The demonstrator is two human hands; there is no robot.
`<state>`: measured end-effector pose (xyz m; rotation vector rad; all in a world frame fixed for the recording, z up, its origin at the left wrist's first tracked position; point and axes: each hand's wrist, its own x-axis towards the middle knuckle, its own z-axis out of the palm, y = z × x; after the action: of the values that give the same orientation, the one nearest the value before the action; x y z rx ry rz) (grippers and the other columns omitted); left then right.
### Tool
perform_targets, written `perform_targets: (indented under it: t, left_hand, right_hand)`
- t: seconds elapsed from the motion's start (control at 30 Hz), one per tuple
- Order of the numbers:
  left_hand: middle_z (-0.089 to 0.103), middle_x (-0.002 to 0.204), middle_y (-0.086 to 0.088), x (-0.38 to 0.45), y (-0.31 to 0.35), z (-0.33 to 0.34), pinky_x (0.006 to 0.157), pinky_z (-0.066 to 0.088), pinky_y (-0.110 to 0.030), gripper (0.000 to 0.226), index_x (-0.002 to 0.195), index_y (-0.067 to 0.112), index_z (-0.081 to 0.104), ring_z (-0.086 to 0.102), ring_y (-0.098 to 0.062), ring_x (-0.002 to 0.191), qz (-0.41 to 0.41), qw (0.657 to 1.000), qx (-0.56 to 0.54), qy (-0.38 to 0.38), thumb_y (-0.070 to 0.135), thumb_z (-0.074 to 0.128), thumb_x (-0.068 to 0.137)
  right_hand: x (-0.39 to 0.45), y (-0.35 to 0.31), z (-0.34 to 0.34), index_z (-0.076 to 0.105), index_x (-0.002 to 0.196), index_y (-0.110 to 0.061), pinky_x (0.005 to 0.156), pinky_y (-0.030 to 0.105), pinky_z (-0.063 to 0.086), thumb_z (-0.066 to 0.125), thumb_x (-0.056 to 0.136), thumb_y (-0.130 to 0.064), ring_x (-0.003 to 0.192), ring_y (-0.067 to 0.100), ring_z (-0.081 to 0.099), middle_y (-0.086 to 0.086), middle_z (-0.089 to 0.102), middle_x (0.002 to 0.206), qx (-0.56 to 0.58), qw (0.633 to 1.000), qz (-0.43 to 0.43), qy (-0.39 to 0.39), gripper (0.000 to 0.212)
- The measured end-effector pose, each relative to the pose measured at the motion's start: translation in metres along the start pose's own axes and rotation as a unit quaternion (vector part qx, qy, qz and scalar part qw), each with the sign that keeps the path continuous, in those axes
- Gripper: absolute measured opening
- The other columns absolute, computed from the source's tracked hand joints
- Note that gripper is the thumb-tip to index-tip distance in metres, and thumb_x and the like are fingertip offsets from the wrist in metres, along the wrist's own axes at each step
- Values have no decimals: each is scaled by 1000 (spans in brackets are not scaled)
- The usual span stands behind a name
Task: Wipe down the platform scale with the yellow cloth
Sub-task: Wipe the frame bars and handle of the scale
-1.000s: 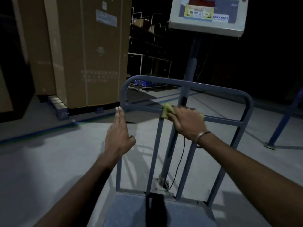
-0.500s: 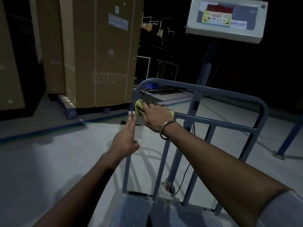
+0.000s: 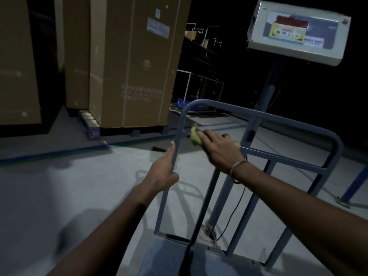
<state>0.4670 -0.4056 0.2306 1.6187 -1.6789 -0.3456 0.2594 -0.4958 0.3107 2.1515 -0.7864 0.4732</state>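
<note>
The platform scale has a blue tubular guard rail (image 3: 282,118), a grey platform (image 3: 171,261) at the bottom edge and a white display head (image 3: 298,32) on a blue pole (image 3: 267,90). My right hand (image 3: 219,149) holds the yellow cloth (image 3: 194,134) down on the rail's middle crossbar, close to its left end; the cloth pokes out past my fingertips. My left hand (image 3: 164,168) rests against the rail's left upright with its fingers straight along the tube.
Tall cardboard boxes (image 3: 129,66) stand on pallets at the left and back. Dark shelving (image 3: 201,56) lies behind the rail. A black cable (image 3: 236,214) runs down to the pole's base. A blue metal leg (image 3: 356,186) slants at the far right.
My right hand slid the cloth leftward along the crossbar, from near the pole to the left end. My left hand came in from beside the rail to touch the left upright.
</note>
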Motion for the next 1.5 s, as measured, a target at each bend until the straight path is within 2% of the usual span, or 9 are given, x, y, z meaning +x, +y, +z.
perform_targets:
  t: [0.13, 0.3, 0.57, 0.7, 0.83, 0.97, 1.1, 1.33, 1.5]
  left_hand:
    - [36, 168, -9, -5, -3, 17, 79, 47, -31, 110, 168, 25, -7, 59, -34, 122, -19, 1000, 12, 20, 12, 65, 86]
    - [44, 160, -10, -16, -19, 53, 102, 52, -40, 105, 167, 27, 2, 57, -33, 128, -85, 993, -77, -8, 20, 66, 84]
    - [59, 141, -10, -31, -67, 98, 95, 44, -33, 65, 153, 15, 34, 59, -36, 127, -165, 979, -119, -26, 29, 66, 98]
    - [68, 121, -8, -40, -99, 115, 93, 54, -40, 43, 136, 15, 52, 66, -33, 111, -206, 968, -132, -47, 31, 66, 98]
    - [62, 128, -6, -55, -118, 119, 97, 55, -41, 61, 144, 17, 47, 62, -28, 114, -216, 957, -127, -145, 18, 74, 89]
    - [59, 117, -1, -62, -125, 124, 72, 47, -27, 71, 148, 15, 41, 59, -20, 100, -186, 962, -106, -170, 16, 77, 86]
    - [62, 117, 0, -64, -135, 126, 80, 49, -29, 69, 145, 16, 45, 61, -21, 102, -191, 960, -100, -177, 17, 77, 84]
    - [62, 137, -18, -74, -143, 125, 95, 54, -44, 106, 162, 22, 17, 62, -37, 116, -162, 958, -33, -235, 43, 70, 72]
    - [61, 141, -17, -88, -161, 134, 88, 55, -38, 116, 168, 27, 0, 63, -32, 114, -170, 945, -43, -276, 41, 72, 78]
  right_hand:
    - [43, -32, -6, 57, 127, -8, 78, 50, 48, 51, 102, -14, 113, 37, 56, 17, 57, 131, -11, 998, -12, 58, 26]
    - [50, -23, -34, 57, 142, -13, 86, 47, 47, 43, 110, -18, 121, 37, 58, 15, 63, 126, -43, 969, -36, 241, 35]
    - [43, -64, 7, 47, 146, -13, 123, 64, 4, 40, 99, -43, 160, 30, -1, 7, 36, 162, -29, 989, -141, -22, 56]
    - [-3, -106, 56, 53, 139, -11, 126, 58, -1, 44, 99, -39, 160, 29, 4, 8, 50, 148, -12, 977, -200, -74, 50]
    - [-19, -130, 77, 56, 134, -10, 127, 58, 4, 47, 98, -31, 158, 32, 10, 11, 54, 144, -20, 962, -239, -133, 43]
    - [21, -107, 46, 57, 129, -6, 125, 63, 6, 42, 98, -31, 157, 36, 16, 15, 56, 141, -34, 987, -155, -35, 43]
    - [40, -93, 34, 56, 123, -4, 124, 64, 8, 33, 104, -37, 158, 33, 13, 15, 52, 143, -52, 996, -66, 23, 44]
    - [-62, -174, 124, 52, 140, -1, 127, 56, 3, 32, 105, -45, 149, 37, 32, 16, 55, 143, 12, 970, -197, -143, 59]
    - [-56, -180, 130, 49, 138, -9, 123, 54, 16, 42, 92, -23, 129, 37, 47, 15, 60, 126, -10, 957, -266, -115, 49]
